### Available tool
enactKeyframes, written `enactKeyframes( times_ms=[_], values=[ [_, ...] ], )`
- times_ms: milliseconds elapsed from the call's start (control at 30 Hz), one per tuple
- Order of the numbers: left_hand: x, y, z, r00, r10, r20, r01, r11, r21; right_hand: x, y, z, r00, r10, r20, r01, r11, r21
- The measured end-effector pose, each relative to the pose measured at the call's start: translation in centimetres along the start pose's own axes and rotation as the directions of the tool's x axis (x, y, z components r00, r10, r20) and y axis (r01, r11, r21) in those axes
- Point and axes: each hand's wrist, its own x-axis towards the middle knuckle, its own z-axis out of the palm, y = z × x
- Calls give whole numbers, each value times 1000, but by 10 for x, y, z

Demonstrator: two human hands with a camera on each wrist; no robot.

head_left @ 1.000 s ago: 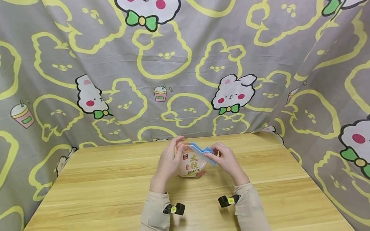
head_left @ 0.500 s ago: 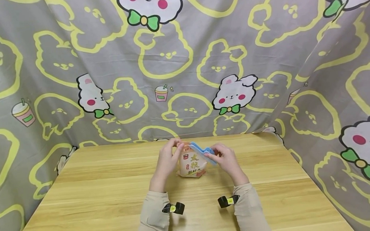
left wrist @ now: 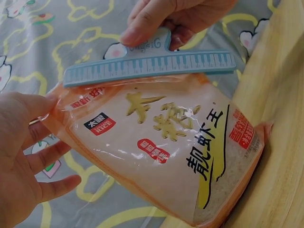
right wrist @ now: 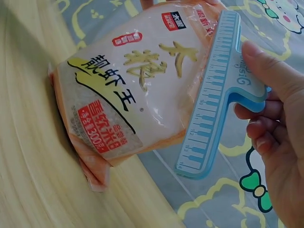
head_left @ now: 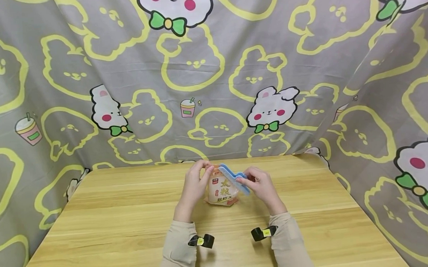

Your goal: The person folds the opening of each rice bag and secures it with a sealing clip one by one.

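Observation:
A small orange and clear bag of rice point(head_left: 222, 189) stands on the table between both hands, tilted in the wrist views. Across its top edge lies a long blue clip point(left wrist: 147, 66) with a piano-key and ruler print. My right hand point(head_left: 260, 185) pinches the clip's handle between thumb and fingers, seen closely in the right wrist view. At the bag's upper left corner, my left hand point(head_left: 196, 183) pinches the orange film between thumb and index finger; its other fingers point(left wrist: 52, 159) are spread apart behind the bag.
The light wooden table point(head_left: 113, 223) reaches back to a grey curtain point(head_left: 142, 72) printed with yellow outlines and white rabbits. More curtain hangs at both sides. Each sleeved wrist wears a black camera point(head_left: 206, 241).
The left thumb and fingers have drawn together at the bag's upper corner and uncovered more of its left side. The clip and right hand have barely moved.

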Motion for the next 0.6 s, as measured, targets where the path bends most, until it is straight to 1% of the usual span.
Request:
enactKeyframes(
  times_ms=[267,333,500,600],
  values=[
    [0,1,1,1000,15,6,-15,1000,-23,-1,-2,3,1000,11,-27,-11,1000,18],
    [0,0,1,1000,11,5,-11,1000,-20,-1,-2,3,999,-6,-33,6,1000,8],
    [0,-1,1,1000,2,3,-2,1000,-9,0,-2,3,996,-80,-42,79,996,-34],
    [1,-1,1,1000,9,5,-9,1000,2,0,-2,2,994,-99,-39,97,995,-37]
  ],
)
